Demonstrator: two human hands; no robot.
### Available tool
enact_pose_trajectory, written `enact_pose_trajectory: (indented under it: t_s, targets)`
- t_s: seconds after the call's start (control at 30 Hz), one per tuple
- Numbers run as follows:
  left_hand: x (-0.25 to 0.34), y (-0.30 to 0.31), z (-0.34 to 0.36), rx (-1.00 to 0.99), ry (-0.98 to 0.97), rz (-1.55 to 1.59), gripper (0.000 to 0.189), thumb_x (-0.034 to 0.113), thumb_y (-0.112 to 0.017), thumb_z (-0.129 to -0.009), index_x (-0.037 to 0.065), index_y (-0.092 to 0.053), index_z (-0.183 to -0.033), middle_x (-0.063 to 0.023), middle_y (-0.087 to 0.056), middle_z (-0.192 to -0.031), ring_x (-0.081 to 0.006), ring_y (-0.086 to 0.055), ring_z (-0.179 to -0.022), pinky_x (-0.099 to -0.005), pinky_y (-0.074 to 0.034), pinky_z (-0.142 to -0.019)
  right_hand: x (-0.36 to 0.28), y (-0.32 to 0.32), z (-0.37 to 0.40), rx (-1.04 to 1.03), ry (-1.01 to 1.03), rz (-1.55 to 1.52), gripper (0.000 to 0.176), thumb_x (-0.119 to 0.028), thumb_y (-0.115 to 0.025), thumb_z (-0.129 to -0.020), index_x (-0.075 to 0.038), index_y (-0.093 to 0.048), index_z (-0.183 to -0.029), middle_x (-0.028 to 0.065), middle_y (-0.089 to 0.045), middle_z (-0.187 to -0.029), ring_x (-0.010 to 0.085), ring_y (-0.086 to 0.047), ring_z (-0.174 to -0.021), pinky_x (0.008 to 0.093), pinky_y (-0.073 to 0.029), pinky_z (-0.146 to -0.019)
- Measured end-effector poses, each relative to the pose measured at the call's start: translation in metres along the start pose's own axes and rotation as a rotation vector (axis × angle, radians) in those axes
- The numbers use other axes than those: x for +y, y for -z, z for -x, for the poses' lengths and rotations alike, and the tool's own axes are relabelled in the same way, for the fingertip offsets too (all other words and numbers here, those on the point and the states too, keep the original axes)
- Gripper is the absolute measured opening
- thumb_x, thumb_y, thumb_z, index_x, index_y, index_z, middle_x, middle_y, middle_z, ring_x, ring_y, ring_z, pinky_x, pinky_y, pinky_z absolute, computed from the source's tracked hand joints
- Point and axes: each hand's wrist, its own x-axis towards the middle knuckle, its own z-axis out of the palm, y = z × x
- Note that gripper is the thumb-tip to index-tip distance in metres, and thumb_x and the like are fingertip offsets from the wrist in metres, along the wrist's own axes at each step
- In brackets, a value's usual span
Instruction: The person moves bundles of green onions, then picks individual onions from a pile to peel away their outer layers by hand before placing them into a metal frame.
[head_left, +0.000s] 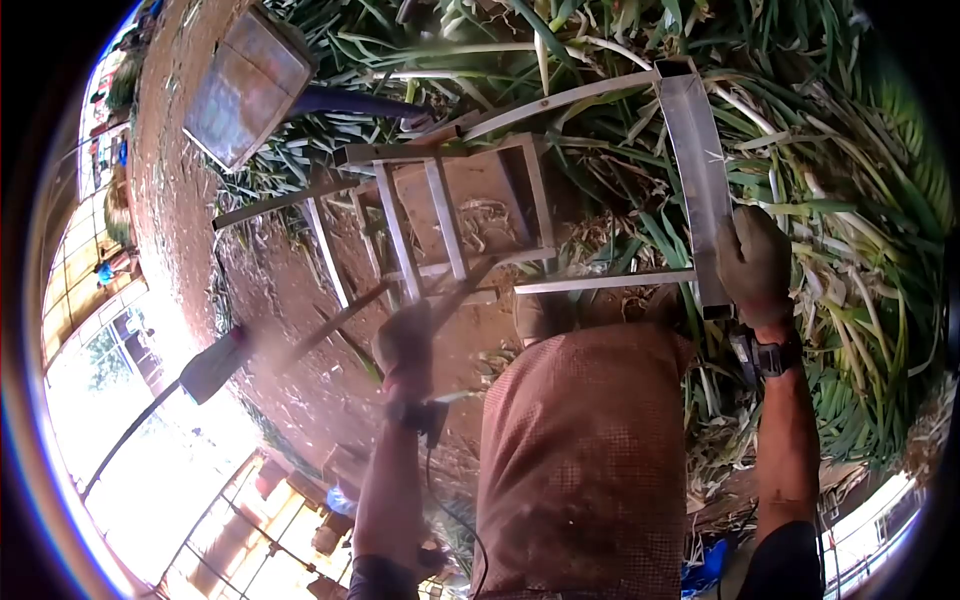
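My gloved left hand (403, 345), blurred by motion, is closed in front of a metal frame (437, 215) with several crossbars. A blurred long shape (462, 288) runs up and right from that hand; its kind cannot be told. My gloved right hand (755, 262) has its fingers curled at the edge of a wide metal channel bar (695, 150), part of a metal stand. A thinner metal bar (605, 283) meets this channel near its lower end, in front of my lap.
Long green onions (830, 230) lie heaped at the top and right. At the upper left stands a square metal plate (245, 90). A grey tapered object (215, 365) on a dark cable is at the left. Brown soil (300, 420) and a reddish mesh apron (585, 450) lie below.
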Motion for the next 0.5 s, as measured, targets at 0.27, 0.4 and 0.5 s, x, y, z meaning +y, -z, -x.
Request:
enact_pose_trajectory:
  t_s: [0.27,0.4,0.5]
  targets:
    - [-0.007,-0.002,-0.006,-0.019,0.014,-0.167,0.035,0.037,-0.068,-0.092,0.004,-0.077,-0.099,-0.0195,-0.072,-0.081,-0.0285,-0.065,-0.069,-0.042,-0.05,-0.072,-0.008,0.008,0.0,0.015,-0.079,-0.043,0.02,-0.007,-0.065,-0.09,-0.003,-0.049,-0.078,0.0173,-0.05,-0.073,0.0392,-0.052,-0.065,0.0466,-0.042,-0.058]
    - [-0.024,-0.007,-0.012,-0.016,-0.034,-0.234,0.037,0.037,-0.067,-0.092,0.002,-0.077,-0.099,-0.0193,-0.072,-0.08,-0.0267,-0.064,-0.069,-0.041,-0.05,-0.072,-0.012,0.016,-0.001,0.032,-0.082,-0.036,0.02,-0.007,-0.065,-0.091,-0.003,-0.05,-0.079,0.0175,-0.05,-0.073,0.039,-0.052,-0.065,0.0458,-0.042,-0.059]
    - [-0.032,-0.01,-0.015,-0.003,-0.047,-0.23,0.038,0.037,-0.067,-0.092,0.001,-0.077,-0.1,-0.0182,-0.072,-0.078,-0.0234,-0.063,-0.068,-0.0402,-0.05,-0.071,-0.01,0.021,-0.001,0.032,-0.084,-0.018,0.019,-0.006,-0.064,-0.093,-0.001,-0.051,-0.08,0.0181,-0.05,-0.073,0.0391,-0.051,-0.064,0.0444,-0.042,-0.059]
